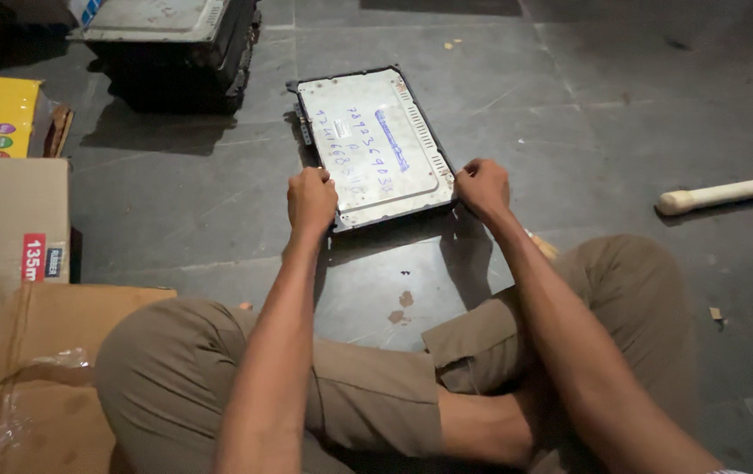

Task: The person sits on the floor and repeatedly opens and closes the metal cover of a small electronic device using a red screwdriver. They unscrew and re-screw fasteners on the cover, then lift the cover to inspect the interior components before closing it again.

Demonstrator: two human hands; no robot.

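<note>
Single view only, camera on my head; looks steeply down and forward over my crossed legs to dark tiled floor (622, 114); close range, my forearms fill lower frame; my left hand (310, 200) and right hand (482, 186) sit near frame centre; far edge reaches stacked black units (174, 44) top left; cardboard boxes (7, 219) cut by left edge; no second view to overlap.

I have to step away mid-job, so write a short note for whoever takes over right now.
Left hand grips the near-left corner of the flat metal-cased unit on the floor; right hand grips its near-right corner.
The unit lies flat, metal plate up.
A stack of similar units sits at far left, cardboard boxes at left, a pale wooden handle at right.
The plate is still on the unit, not opened.
</note>
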